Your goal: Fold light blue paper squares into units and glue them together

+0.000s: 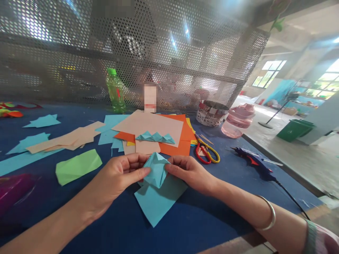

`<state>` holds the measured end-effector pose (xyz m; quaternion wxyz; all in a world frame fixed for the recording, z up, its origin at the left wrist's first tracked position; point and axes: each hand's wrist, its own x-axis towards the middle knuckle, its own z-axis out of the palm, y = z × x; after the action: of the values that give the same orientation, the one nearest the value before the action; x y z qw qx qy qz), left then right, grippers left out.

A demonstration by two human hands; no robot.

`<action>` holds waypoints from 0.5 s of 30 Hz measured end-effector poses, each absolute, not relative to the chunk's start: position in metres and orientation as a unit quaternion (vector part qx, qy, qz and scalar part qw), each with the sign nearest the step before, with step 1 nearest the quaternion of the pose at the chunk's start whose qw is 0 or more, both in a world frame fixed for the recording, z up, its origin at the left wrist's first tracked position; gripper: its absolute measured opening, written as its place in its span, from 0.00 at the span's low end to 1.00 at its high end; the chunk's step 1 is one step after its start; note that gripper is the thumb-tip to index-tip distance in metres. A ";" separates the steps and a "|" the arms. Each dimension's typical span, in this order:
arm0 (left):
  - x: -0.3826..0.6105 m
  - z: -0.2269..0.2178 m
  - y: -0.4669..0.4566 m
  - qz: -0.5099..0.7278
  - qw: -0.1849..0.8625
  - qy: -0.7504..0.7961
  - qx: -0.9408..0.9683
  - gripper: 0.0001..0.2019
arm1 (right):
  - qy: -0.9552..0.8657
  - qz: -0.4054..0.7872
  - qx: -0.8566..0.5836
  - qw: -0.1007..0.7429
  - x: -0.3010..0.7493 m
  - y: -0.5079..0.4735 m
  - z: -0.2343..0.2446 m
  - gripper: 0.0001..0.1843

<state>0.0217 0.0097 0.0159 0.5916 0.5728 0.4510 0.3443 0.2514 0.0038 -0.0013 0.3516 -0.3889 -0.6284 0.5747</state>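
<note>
Room: A mesh screen (185,46) fills the upper frame; a green bin (295,130) stands on the floor at right.

Table: A blue mat (212,225) covers the lower frame.

Stack: A tan sheet (148,127) lies on orange sheets (185,130) at center, carrying a pleated blue strip (155,137).

Items: At upper center are a bottle (115,91), a basket (212,113) and a pink jar (237,121). Scissors (206,153) and a glue gun (253,162) lie right of center. A green folded sheet (78,166) lies left of center.

Blue paper: Located at lower center, in both hands (156,201).

Progress: Done: 1 raised, creased peak. Flat: the lower flap.

Axis: Long axis near vertical in frame; peak points up, lower corner down.

Left hand (119,180): Narrow pinch, fingers on the peak's left side.

Right hand (190,174): Narrow pinch on the peak's right side; bangle (267,213) on the wrist.
</note>
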 end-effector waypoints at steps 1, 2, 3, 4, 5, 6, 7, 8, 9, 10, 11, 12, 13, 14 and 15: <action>0.022 0.016 0.009 0.343 0.591 0.452 0.574 0.22 | -0.630 0.573 -0.388 0.352 0.251 0.003 -0.001 0.29; 0.022 0.017 0.009 0.341 0.590 0.453 0.575 0.22 | -0.632 0.570 -0.388 0.353 0.252 0.003 -0.001 0.29; 0.022 0.017 0.009 0.339 0.588 0.456 0.576 0.22 | -0.633 0.568 -0.388 0.354 0.252 0.003 -0.002 0.28; 0.022 0.018 0.009 0.339 0.584 0.458 0.578 0.22 | -0.633 0.567 -0.388 0.356 0.252 0.003 -0.002 0.28; 0.023 0.018 0.008 0.339 0.579 0.462 0.579 0.22 | -0.631 0.568 -0.389 0.359 0.252 0.003 -0.002 0.27; 0.023 0.019 0.008 0.338 0.572 0.469 0.581 0.23 | -0.628 0.569 -0.390 0.362 0.252 0.003 -0.003 0.26; 0.024 0.020 0.008 0.336 0.564 0.478 0.584 0.23 | -0.625 0.568 -0.391 0.365 0.252 0.004 -0.003 0.25; 0.024 0.021 0.008 0.335 0.554 0.488 0.586 0.24 | -0.623 0.567 -0.393 0.368 0.252 0.004 -0.003 0.24; 0.025 0.022 0.007 0.332 0.544 0.499 0.587 0.24 | -0.621 0.565 -0.397 0.371 0.252 0.004 -0.004 0.23; 0.026 0.023 0.007 0.329 0.537 0.506 0.589 0.24 | -0.620 0.562 -0.402 0.373 0.252 0.004 -0.004 0.23; 0.027 0.024 0.006 0.325 0.534 0.509 0.592 0.24 | -0.618 0.558 -0.406 0.377 0.252 0.004 -0.004 0.22; 0.027 0.024 0.006 0.321 0.533 0.509 0.595 0.24 | -0.617 0.555 -0.409 0.381 0.251 0.004 -0.003 0.22; 0.028 0.024 0.006 0.315 0.535 0.506 0.599 0.23 | -0.614 0.553 -0.409 0.386 0.251 0.004 -0.003 0.23; 0.028 0.024 0.006 0.309 0.540 0.500 0.602 0.22 | -0.611 0.555 -0.407 0.391 0.251 0.004 -0.003 0.23; 0.028 0.023 0.006 0.308 0.545 0.494 0.604 0.22 | -0.608 0.558 -0.403 0.395 0.251 0.004 -0.002 0.23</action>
<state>0.0277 0.0061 0.0228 0.5448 0.6038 0.4937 0.3081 0.2513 0.0040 -0.0024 0.3953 -0.4029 -0.6082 0.5580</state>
